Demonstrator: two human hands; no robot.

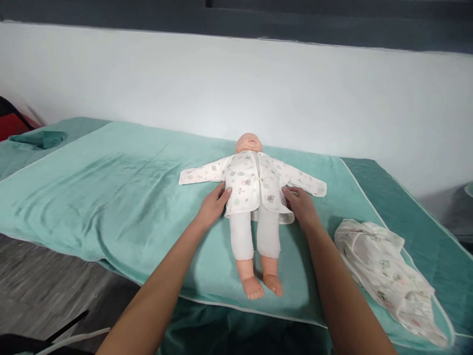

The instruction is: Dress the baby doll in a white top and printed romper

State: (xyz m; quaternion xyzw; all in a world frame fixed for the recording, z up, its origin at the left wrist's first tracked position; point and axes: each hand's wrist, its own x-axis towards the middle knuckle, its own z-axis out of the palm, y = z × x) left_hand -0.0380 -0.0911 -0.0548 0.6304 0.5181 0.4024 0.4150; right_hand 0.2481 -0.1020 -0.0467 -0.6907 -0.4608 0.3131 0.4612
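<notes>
A baby doll lies on its back on a teal towel, arms spread, head toward the wall. It wears a white printed jacket and white leggings. My left hand lies flat with fingers stretched out against the jacket's left side. My right hand rests at the jacket's right hem, fingers curled onto the cloth edge.
A crumpled white printed garment lies on the towel to the right of my right arm. A folded teal cloth sits far left. A white wall runs behind the bed. Grey floor shows lower left.
</notes>
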